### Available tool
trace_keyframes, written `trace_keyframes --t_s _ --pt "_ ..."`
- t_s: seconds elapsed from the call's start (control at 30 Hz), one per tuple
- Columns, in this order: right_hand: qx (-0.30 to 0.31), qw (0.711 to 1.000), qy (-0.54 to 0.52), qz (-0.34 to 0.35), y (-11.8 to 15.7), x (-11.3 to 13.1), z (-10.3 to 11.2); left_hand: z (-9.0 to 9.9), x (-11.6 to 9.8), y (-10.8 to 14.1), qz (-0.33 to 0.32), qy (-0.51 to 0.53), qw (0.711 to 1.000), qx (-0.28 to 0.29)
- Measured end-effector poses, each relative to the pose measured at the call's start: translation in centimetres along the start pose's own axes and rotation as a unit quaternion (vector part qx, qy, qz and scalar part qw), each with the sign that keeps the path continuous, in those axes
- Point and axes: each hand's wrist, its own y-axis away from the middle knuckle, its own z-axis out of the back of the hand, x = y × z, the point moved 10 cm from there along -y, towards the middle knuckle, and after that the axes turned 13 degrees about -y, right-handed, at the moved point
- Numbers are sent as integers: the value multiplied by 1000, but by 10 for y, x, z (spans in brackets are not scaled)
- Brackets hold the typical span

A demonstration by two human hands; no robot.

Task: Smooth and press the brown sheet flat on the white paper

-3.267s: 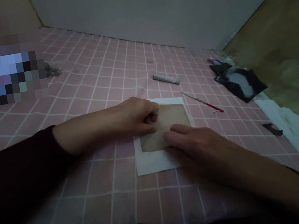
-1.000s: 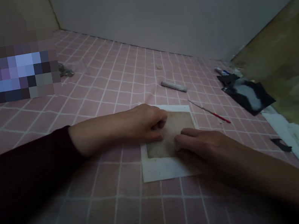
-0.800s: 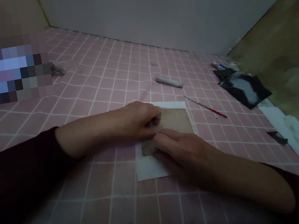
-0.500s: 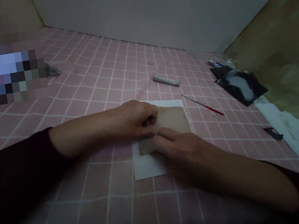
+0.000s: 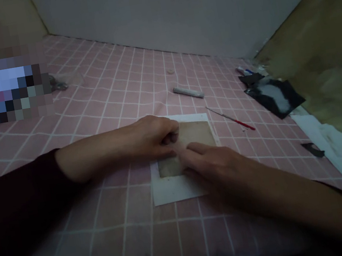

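My left hand (image 5: 157, 135) is over the left part of a beige square sheet (image 5: 171, 167), its fingers curled and closed with the thumb stretched below them. My right hand (image 5: 211, 162) is just right of it, thumb and fingers pinched together over the sheet's lower right part. A small gap lies between the two sets of fingertips. Whatever they hold is too small or hidden to make out. Under the beige sheet lies a larger white paper (image 5: 175, 190), partly covered by my right hand.
A red-handled thin tool (image 5: 242, 124) lies right of the paper, and a grey tube (image 5: 189, 93) lies behind it. At the right are black sheet pieces (image 5: 284, 98), a black scrap (image 5: 314, 149) and white tissue (image 5: 341, 147). Pink checked cloth (image 5: 111, 242) covers the table.
My right hand has shifted slightly to the right, so its fingertips are farther from my left hand's. My left hand has stayed nearly in place.
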Motion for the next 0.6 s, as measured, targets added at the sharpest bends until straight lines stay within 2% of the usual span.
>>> trace_keyframes --t_s 0.1,0.3,0.47,0.6 --pt "11 999 16 -35 3 -7 2 -2 0 0 1 3 1000 10" --pt "-16 1000 8 8 1 4 1 1 -1 0 7 -3 1000 9" --pt "6 998 43 -34 5 -5 0 -2 0 0 7 4 1000 19" --pt "-35 999 29 13 -3 6 -2 -1 0 0 7 3 1000 10"
